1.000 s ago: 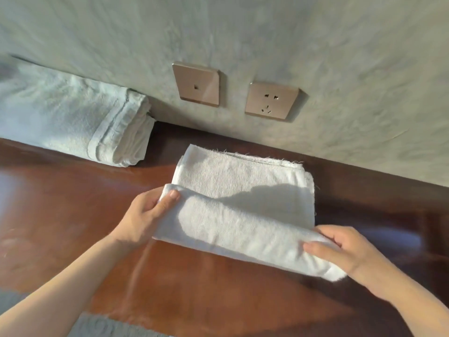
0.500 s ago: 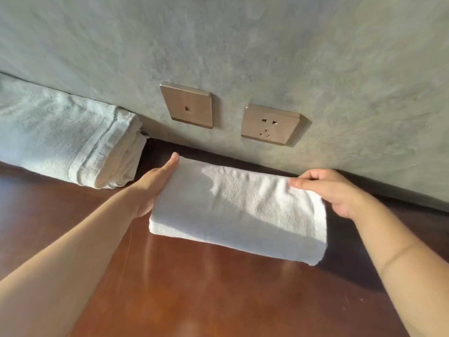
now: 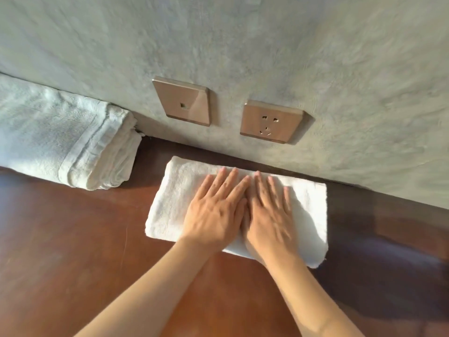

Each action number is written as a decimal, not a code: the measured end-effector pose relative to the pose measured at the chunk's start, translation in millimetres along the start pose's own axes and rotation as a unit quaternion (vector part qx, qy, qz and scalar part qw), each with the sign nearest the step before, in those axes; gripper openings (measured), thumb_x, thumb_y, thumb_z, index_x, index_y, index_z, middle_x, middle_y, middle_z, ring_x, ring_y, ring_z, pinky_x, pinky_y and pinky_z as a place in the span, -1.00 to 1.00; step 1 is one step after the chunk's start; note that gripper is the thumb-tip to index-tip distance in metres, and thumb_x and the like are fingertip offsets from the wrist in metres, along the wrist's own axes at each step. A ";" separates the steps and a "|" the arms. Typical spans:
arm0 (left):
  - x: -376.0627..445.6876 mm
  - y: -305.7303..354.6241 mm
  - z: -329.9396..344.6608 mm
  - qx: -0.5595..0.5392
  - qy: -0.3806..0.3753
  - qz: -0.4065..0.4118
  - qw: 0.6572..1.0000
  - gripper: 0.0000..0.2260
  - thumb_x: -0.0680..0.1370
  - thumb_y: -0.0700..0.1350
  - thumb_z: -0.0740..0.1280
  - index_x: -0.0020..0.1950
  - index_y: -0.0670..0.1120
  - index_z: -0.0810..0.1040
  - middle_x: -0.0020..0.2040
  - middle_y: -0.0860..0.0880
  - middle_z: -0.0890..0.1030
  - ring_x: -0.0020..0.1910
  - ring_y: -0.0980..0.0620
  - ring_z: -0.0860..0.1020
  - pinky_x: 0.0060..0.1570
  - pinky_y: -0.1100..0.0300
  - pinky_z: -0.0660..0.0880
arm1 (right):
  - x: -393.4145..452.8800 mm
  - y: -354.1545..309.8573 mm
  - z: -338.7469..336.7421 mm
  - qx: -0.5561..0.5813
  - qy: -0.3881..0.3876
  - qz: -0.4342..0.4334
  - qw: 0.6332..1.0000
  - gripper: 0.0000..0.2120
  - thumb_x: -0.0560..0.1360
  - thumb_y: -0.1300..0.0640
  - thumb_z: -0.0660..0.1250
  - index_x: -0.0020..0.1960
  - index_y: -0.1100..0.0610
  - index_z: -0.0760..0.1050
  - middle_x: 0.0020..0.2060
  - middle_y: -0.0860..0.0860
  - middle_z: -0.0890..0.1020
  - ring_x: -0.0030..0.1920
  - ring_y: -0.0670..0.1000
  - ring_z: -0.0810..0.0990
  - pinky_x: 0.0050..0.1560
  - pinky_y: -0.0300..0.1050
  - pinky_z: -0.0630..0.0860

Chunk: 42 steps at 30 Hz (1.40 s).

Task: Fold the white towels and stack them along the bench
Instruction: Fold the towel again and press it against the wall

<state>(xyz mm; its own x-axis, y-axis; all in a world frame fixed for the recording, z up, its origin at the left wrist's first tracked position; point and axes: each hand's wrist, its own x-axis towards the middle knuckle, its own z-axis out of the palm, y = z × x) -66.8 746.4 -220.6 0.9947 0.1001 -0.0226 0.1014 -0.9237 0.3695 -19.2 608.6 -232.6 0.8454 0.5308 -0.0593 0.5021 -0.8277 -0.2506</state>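
My hands (image 3: 243, 215) cover the middle of the folded towel (image 3: 175, 190), so its layers underneath can't be counted. To the left of my hands, the other folded towel (image 3: 60, 142) runs off the picture's edge. My hands look slightly blurred.

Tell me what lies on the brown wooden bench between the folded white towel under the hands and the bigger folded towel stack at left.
Nothing: the head view shows only bare brown wooden bench between folded white towel and towel stack.

A grey plaster wall (image 3: 267, 45) rises behind the bench (image 3: 73, 239), and on it two bronze plates sit side by side, a data port (image 3: 182, 101) left, a socket (image 3: 271, 121) just right, both low near the wood.
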 end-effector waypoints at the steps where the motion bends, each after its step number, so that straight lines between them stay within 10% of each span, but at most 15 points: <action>1: 3.0 -3.2 3.6 0.019 -0.015 0.001 1.000 -0.49 0.69 0.12 -0.08 0.62 0.05 0.24 0.62 -0.06 0.22 0.63 -0.06 0.11 0.59 -0.03 0.05 | 3.5 2.3 4.2 -0.008 -0.007 0.005 1.000 -0.45 0.61 -0.04 0.02 0.57 0.09 0.30 0.57 0.09 0.30 0.57 0.18 0.26 0.54 0.27 0.10; 11: -6.1 -86.2 -22.1 0.075 -0.080 -0.144 0.983 -0.42 0.64 0.32 -0.20 0.65 0.22 -0.09 0.66 0.10 -0.14 0.64 -0.08 -0.17 0.60 -0.08 -0.08 | -6.4 67.8 -20.3 -0.067 -0.065 0.112 0.989 -0.38 0.61 -0.25 -0.17 0.65 -0.15 -0.04 0.65 0.01 0.02 0.64 0.13 -0.07 0.58 0.33 -0.09; 15: -5.1 -56.4 -22.0 0.075 -0.029 -0.054 0.995 -0.42 0.67 0.27 -0.14 0.66 0.11 0.06 0.67 -0.04 0.03 0.65 -0.13 -0.08 0.60 -0.11 -0.05 | -3.2 21.9 -24.0 -0.048 -0.028 0.056 0.997 -0.38 0.64 -0.25 -0.09 0.65 -0.07 0.07 0.64 0.03 0.06 0.64 0.17 -0.03 0.56 0.34 -0.22; 19: -5.1 -31.3 -2.2 0.056 -0.068 0.031 0.996 -0.46 0.69 0.21 -0.21 0.66 0.12 0.02 0.66 0.01 0.03 0.65 -0.07 -0.05 0.59 -0.12 0.01 | 0.2 4.8 -5.3 -0.031 -0.038 -0.021 0.999 -0.41 0.61 -0.23 0.03 0.58 -0.05 0.30 0.59 0.07 0.24 0.59 0.19 0.19 0.56 0.34 0.03; 23: -2.3 -59.8 -6.1 0.084 -0.055 -0.027 0.995 -0.47 0.68 0.25 -0.16 0.66 0.18 -0.07 0.67 0.04 -0.05 0.65 -0.02 -0.13 0.60 -0.03 -0.18 | -2.6 49.0 -9.0 -0.039 -0.022 0.031 0.999 -0.39 0.61 -0.24 0.00 0.62 -0.10 0.16 0.62 0.04 0.17 0.61 0.18 0.12 0.58 0.30 0.00; 26: -6.6 -78.1 -14.8 0.050 -0.045 -0.134 0.989 -0.46 0.66 0.32 -0.16 0.64 0.26 -0.08 0.67 0.12 -0.06 0.65 -0.01 -0.08 0.58 -0.09 0.08 | -8.9 89.2 -15.1 0.006 -0.059 0.110 0.992 -0.37 0.62 -0.25 -0.11 0.65 -0.12 -0.01 0.64 0.08 0.07 0.59 0.28 0.15 0.49 0.42 0.17; 31: -9.3 -78.1 -31.8 -0.054 -0.041 -0.257 0.964 -0.44 0.65 0.25 0.06 0.62 0.27 -0.04 0.47 -0.12 0.43 0.46 -0.17 0.35 0.35 -0.10 0.34 | -15.8 97.6 -19.8 0.081 -0.066 0.171 0.980 -0.34 0.61 -0.31 -0.20 0.65 -0.11 -0.10 0.60 0.10 0.22 0.54 0.30 0.24 0.41 0.40 0.23; 39: -20.8 -58.3 -48.0 -0.335 0.022 -0.535 0.775 -0.42 0.48 0.36 0.36 0.29 -0.05 0.46 0.13 -0.01 0.58 0.08 -0.05 0.57 0.09 0.03 0.48 | -26.5 63.5 -44.1 0.303 -0.001 0.284 0.910 -0.24 0.61 -0.05 0.32 0.65 0.11 0.01 0.60 0.03 0.22 0.57 0.11 0.26 0.46 0.02 0.26; 42: -28.0 -61.6 -64.0 -0.415 0.009 -0.538 0.734 -0.44 0.36 0.39 0.46 0.08 -0.03 0.56 -0.03 -0.02 0.66 -0.10 0.01 0.64 -0.06 0.07 0.56 | -34.1 57.6 -52.7 0.408 -0.017 0.401 0.820 -0.39 0.54 -0.01 0.46 0.50 0.16 0.37 0.30 -0.04 0.55 0.34 0.13 0.53 0.26 -0.01 0.42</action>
<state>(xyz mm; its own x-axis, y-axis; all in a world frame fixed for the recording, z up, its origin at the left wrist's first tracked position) -101.9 824.2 -183.4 0.3453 0.6174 -0.7068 0.7756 0.2363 0.5853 -9.5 533.2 -194.1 0.8316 -0.1085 -0.5447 -0.5135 -0.5240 -0.6795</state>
